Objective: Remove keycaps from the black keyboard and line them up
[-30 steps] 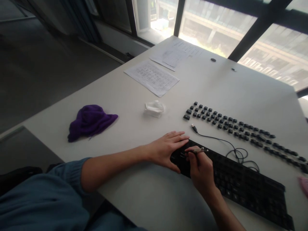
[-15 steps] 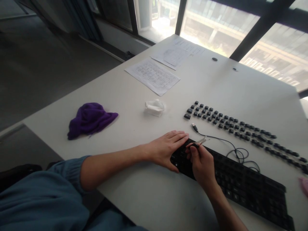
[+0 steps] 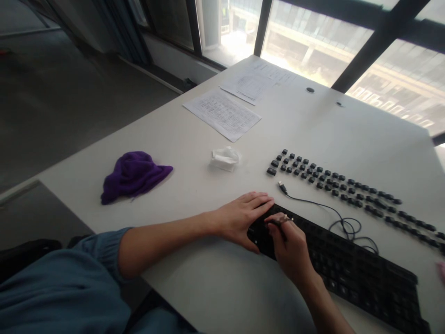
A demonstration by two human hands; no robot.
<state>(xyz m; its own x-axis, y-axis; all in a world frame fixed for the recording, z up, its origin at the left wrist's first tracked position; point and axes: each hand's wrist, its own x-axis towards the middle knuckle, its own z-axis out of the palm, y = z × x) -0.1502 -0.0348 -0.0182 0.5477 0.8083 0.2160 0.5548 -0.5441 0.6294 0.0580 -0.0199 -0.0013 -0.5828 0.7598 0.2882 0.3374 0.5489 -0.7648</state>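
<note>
A black keyboard (image 3: 361,264) lies slantwise across the near right of the table. My left hand (image 3: 241,220) spans its left end, fingers together over the far edge and thumb at the near edge, gripping it. Just right of there, my right hand (image 3: 290,243) is closed over the keys. It holds a small keycap puller (image 3: 285,219) with thin metal wires and a dark part between the fingers; its lower end is hidden. Loose black keycaps (image 3: 328,181) lie in rows beyond the keyboard. A USB cable (image 3: 313,202) loops between them and the keyboard.
Left on the white table (image 3: 194,185) is a crumpled purple cloth (image 3: 134,176). A white tissue packet (image 3: 225,158) sits near the middle. Printed sheets (image 3: 224,113) lie toward the window. Something pink (image 3: 441,269) shows at the right edge.
My right hand has turned and lowered over the keys, so the puller's metal wires show less. My left hand keeps its place on the keyboard. The view has shifted slightly.
</note>
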